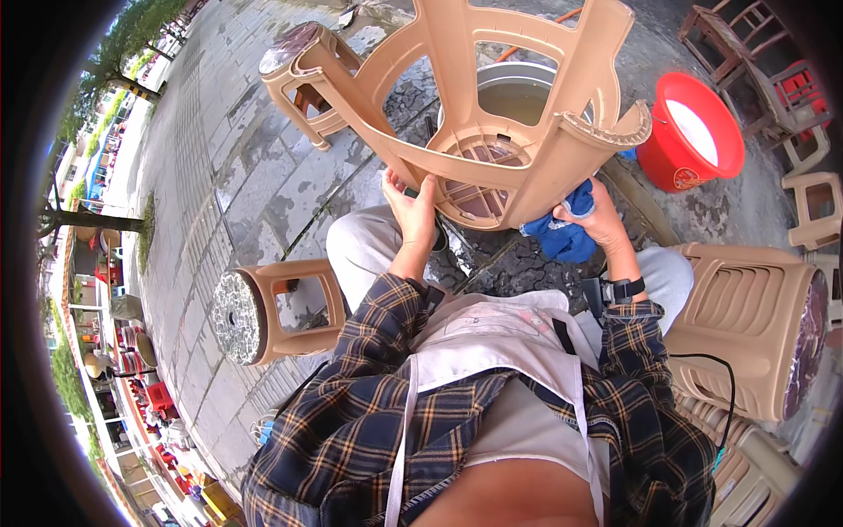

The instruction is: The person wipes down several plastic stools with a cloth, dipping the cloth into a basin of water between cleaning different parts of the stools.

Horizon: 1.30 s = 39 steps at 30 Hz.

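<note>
Tipped over in front of me is a tan plastic stool (454, 72), its legs pointing up and away and its ribbed underside showing. My left hand (413, 207) grips its near left side close to the seat, thumb on the outer face. A wet-looking blue cloth (563, 227) is bunched in my right hand (596, 214), pressed against the stool's right side near the seat rim. Beyond the stool, partly hidden by its legs, a round metal tub (517, 74) holds murky water.
At the right stands a red bucket (701, 132) with something white inside. Tan stools are around me: one with a patterned seat (276, 313) at left, one behind at upper left (306, 79), stacked ones (744, 323) at right. Wooden furniture (751, 66) is at the far right.
</note>
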Motion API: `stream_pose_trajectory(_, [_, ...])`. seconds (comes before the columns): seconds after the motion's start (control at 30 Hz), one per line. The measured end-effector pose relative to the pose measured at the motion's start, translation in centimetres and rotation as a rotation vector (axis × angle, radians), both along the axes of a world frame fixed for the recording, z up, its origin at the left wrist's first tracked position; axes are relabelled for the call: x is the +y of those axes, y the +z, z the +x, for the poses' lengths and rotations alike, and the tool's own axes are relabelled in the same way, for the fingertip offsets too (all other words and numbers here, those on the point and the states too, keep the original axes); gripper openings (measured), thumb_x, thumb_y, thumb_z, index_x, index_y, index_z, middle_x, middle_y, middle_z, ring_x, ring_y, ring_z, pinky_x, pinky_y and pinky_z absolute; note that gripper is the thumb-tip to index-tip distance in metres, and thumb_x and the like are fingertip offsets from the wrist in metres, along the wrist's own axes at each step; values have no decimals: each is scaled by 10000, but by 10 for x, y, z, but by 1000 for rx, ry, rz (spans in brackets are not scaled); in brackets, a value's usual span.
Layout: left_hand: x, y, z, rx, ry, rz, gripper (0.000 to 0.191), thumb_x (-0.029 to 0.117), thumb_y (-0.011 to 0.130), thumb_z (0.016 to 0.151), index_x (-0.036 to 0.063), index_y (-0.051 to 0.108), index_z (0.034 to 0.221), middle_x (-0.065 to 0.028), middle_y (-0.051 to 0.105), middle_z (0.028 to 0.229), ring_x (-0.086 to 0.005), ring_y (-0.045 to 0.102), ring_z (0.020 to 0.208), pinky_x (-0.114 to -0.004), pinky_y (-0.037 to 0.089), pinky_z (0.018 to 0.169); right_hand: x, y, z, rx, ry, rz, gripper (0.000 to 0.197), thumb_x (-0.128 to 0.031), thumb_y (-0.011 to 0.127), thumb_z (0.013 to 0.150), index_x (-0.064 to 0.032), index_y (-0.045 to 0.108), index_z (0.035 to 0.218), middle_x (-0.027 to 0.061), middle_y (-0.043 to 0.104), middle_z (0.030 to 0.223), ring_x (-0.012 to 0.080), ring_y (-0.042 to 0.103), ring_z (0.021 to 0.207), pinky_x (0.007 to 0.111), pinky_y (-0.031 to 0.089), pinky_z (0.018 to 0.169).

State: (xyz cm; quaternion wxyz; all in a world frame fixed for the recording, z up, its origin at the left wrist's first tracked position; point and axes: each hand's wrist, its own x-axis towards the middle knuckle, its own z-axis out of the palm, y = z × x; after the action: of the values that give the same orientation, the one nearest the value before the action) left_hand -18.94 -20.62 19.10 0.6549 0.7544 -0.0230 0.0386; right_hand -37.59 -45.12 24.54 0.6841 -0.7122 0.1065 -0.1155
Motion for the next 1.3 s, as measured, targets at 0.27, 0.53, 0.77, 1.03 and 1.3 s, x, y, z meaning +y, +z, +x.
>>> stream_pose_trajectory(0.27, [-18, -35, 41, -233, 30, 398, 754, 165, 719, 728, -2, 362, 1370, -262, 481, 1290, -431, 453, 1224, -468, 378, 1028, 1, -8, -2, -83, -188, -3, 581, -176, 862, 703, -29, 563, 1178, 13, 638, 1061, 123, 583, 986, 287, 453, 917])
stream_pose_trajectory(0.53, [-71, 18, 74, -436, 13, 315, 553, -19, 597, 719, 29, 466, 1255, -202, 576, 1139, -403, 549, 1087, -449, 438, 935, -19, -2, 16, -250, -390, -49, 404, -135, 817, 761, -28, 601, 1085, -4, 648, 966, 106, 604, 886, 273, 488, 840])
stream_pose_trajectory(0.77, [-114, 156, 139, -896, -179, 644, 526, 29, 627, 736, 33, 506, 1247, -187, 590, 1143, -369, 544, 1112, -438, 434, 952, -11, -30, 51, -303, -425, 337, 386, -205, 785, 824, -15, 624, 1119, 22, 664, 1029, 130, 616, 935, 291, 479, 868])
stream_pose_trajectory(1.03, [-155, 250, 138, -1311, -340, 1036, 577, 88, 669, 715, 76, 503, 1268, -150, 599, 1135, -340, 560, 1101, -466, 426, 907, 44, -40, 89, -127, -335, 684, 386, -353, 753, 852, -46, 632, 1051, 10, 638, 902, 115, 616, 775, 284, 506, 708])
stream_pose_trajectory(1.3, [-158, 260, 113, -1566, -391, 1113, 571, 70, 647, 714, 32, 498, 1263, -157, 595, 1103, -344, 566, 1060, -481, 436, 887, 56, -62, 107, -84, -293, 705, 244, -285, 689, 910, -59, 628, 978, 3, 615, 833, 115, 609, 715, 296, 505, 643])
